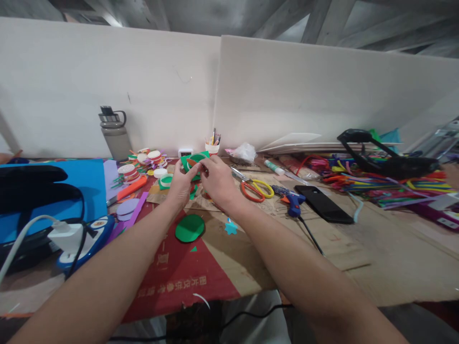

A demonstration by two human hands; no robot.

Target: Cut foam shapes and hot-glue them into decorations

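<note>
Pinching green paper [184, 161] at the frame's centre with left hand [181, 184], apparently with right hand [219, 181] too. Could crease it by squeezing too hard, or knock scissors [248, 180], right of centre, by swinging wide.

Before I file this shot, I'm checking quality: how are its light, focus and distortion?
Head view: muted, diffuse light, with bright patches at the ceiling; wide-angle stretching makes the forearms loom large; the green piece between the left hand and right hand looks soft, its fine detail unclear.
</note>
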